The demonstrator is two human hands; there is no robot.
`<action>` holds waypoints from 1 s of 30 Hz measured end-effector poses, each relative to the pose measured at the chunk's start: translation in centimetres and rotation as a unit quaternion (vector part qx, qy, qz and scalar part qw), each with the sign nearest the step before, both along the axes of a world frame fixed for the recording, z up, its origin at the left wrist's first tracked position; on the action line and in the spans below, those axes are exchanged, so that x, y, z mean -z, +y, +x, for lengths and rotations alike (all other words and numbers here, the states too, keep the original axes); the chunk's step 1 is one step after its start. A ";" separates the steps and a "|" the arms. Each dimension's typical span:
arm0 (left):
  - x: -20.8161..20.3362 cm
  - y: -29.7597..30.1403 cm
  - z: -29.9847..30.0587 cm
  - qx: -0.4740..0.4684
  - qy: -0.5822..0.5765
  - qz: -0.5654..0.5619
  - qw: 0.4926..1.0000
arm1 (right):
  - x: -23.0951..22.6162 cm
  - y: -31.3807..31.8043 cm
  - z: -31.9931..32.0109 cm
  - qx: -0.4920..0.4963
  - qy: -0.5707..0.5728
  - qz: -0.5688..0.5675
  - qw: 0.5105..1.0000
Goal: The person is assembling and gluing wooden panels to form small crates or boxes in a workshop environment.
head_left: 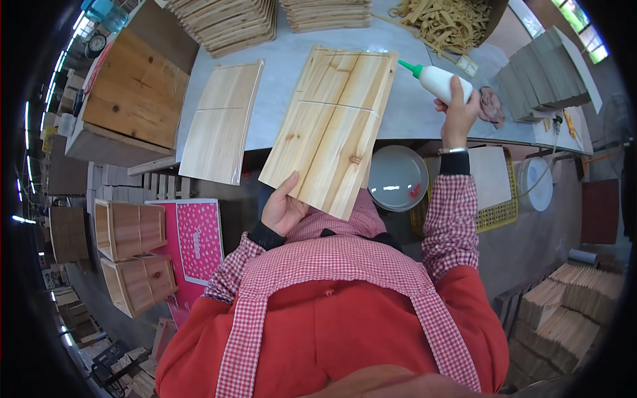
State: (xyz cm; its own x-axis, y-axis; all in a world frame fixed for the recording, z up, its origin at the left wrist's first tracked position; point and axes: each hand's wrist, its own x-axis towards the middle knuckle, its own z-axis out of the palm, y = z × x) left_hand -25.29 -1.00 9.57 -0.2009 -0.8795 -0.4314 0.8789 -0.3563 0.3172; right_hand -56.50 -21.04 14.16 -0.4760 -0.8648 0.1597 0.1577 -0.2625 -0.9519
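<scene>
My left hand (285,207) grips the lower left edge of a grooved wooden panel (332,126), thumb on top and fingers beneath. The panel has knots and a groove across its upper part. It lies slanted, its far end over the table and its near corner past the front edge. My right hand (459,114) is wrapped round a white squeeze bottle (446,85), whose green nozzle (409,67) points left, close to the panel's upper right corner. Left of the panel, a paler grooved panel (222,123) lies on the table.
Stacks of wooden panels (229,23) and a heap of yellowish strips (441,25) stand at the back of the table (292,63). Grey boards (547,73) and a crumpled cloth (491,107) are at right. Below the front edge are a round bucket (398,178) and a yellow crate (497,215).
</scene>
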 end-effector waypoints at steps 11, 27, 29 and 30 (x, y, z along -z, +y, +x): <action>-0.2 0.1 0.3 -0.010 -0.005 0.005 1.000 | 0.2 -3.4 -0.1 0.017 0.085 0.043 0.995; -0.9 -3.8 0.9 -0.043 0.002 -0.061 0.997 | -3.3 6.7 1.6 -0.169 0.077 0.012 0.983; -1.0 -4.4 0.9 -0.051 -0.002 -0.070 0.996 | -3.9 8.3 1.9 -0.184 0.087 0.024 0.979; -1.0 -4.9 1.0 -0.053 -0.005 -0.081 0.995 | -4.0 8.9 2.1 -0.187 0.088 0.026 0.978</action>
State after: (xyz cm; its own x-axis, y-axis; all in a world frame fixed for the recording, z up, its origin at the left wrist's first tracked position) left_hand -24.33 -5.85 10.58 -0.1006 -0.9535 -0.2841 0.9051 -0.2062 0.3718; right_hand -54.38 -12.12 18.18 -0.0929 -0.9826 0.1610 0.0658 -0.1674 -0.9837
